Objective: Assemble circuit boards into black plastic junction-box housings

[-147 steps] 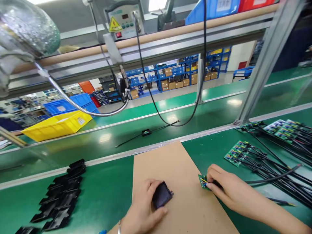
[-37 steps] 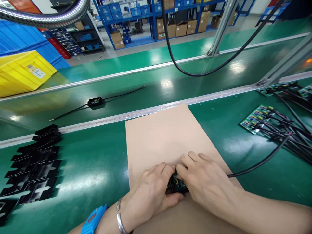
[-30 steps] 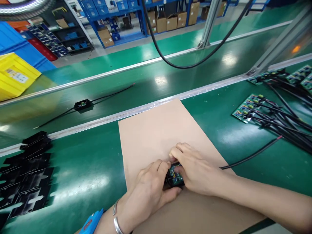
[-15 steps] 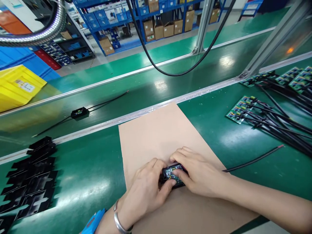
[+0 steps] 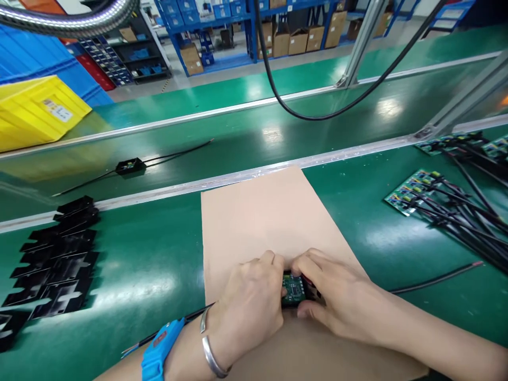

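A green circuit board sits in a small black plastic case, low over the brown cardboard sheet. My left hand closes on the case's left end, with its fingertips partly hidden. On the right end, my right hand grips the case between thumb and fingers. One black cable runs out to the right from under my right hand and ends in a reddish tip. Another black cable comes out past my left wrist, with bare coloured wire ends.
Black plastic cases lie in rows at left. Several circuit boards with cables lie at right. Beyond the metal rail is a cased board with wires. A yellow bin stands far left; a black cable hangs ahead.
The view has shifted, moving the background. My left hand now covers the case's left part, while my right hand has moved to its right end. The cable by my left wrist has come into view.
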Available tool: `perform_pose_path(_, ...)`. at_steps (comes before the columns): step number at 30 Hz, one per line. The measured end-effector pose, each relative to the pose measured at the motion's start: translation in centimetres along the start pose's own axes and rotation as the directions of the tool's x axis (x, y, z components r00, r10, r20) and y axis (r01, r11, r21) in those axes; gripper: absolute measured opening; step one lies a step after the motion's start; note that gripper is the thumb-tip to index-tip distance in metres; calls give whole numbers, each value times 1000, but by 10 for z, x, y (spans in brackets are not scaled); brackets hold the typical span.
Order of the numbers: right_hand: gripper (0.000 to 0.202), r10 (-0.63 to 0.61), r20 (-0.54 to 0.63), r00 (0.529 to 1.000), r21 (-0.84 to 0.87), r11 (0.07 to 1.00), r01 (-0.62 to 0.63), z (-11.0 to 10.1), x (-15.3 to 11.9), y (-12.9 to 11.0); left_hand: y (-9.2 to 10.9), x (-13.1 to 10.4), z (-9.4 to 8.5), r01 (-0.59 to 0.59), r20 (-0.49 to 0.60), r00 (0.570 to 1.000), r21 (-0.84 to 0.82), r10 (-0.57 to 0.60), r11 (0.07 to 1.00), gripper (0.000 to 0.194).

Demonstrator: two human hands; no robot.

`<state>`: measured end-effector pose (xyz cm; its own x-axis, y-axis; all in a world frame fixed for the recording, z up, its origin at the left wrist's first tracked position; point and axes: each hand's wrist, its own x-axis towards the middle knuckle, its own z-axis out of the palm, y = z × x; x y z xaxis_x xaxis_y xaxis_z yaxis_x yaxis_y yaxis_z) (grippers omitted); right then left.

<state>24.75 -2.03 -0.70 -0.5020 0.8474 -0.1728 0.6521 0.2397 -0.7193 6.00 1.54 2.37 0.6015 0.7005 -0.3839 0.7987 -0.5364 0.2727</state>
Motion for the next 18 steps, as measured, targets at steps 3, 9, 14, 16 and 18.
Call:
perform_pose_path(3,30,30,-56,998,-31,999,-32,5,-6,1,1,2,-1,7,-7,1000,14,-7,1000,19)
perform_pose_path(9,32,165,-77,983,-93,981,-172,14,-22,3,9,5,-2,17,13,1000,152,-19,988,24)
perform_pose_path(14,29,54,45,998,-154,987,-46,13,-23,-7,18,8,-5,5,44,999,214,-14,977,25)
perform_pose_path(16,23,42,29,999,-148,988,-38,12,-22,-8,19,8,-5,7,37,999,205,-15,979,25)
perform_pose_path(18,21,22,-13,1000,-167,986,-24,14,-21,-7,19,9,-5,0,38,999,198,-8,980,26)
